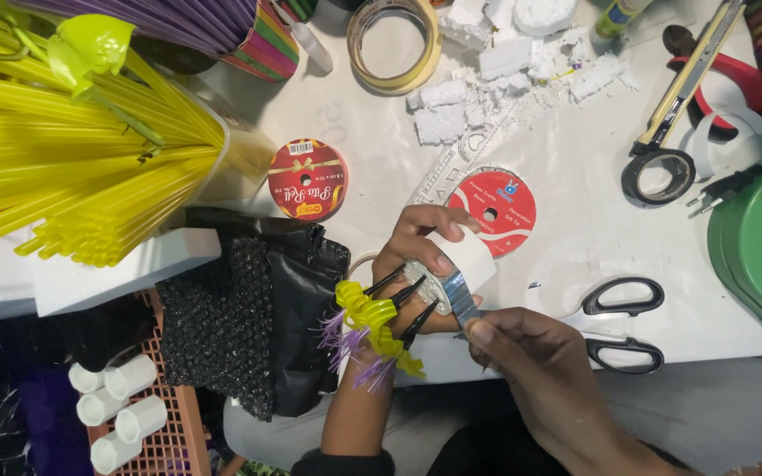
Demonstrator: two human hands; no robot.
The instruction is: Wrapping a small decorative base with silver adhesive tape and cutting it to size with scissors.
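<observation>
My left hand (418,249) grips a white foam block (474,260) together with a roll of silver tape (425,280) and a small bunch of black sticks with yellow ribbon curls and purple fringes (377,328). My right hand (531,353) pinches the free end of the silver tape strip (462,300) just below the block, at the front edge of the white table (575,176).
Black scissors (625,326) lie right of my hands. Two red ribbon spools (308,179) (496,210), a masking tape ring (394,44), foam scraps (504,62), a black tape roll (659,174), a utility knife (694,70), yellow straws (63,150), black bubble wrap (249,322), white tubes in a crate (121,410).
</observation>
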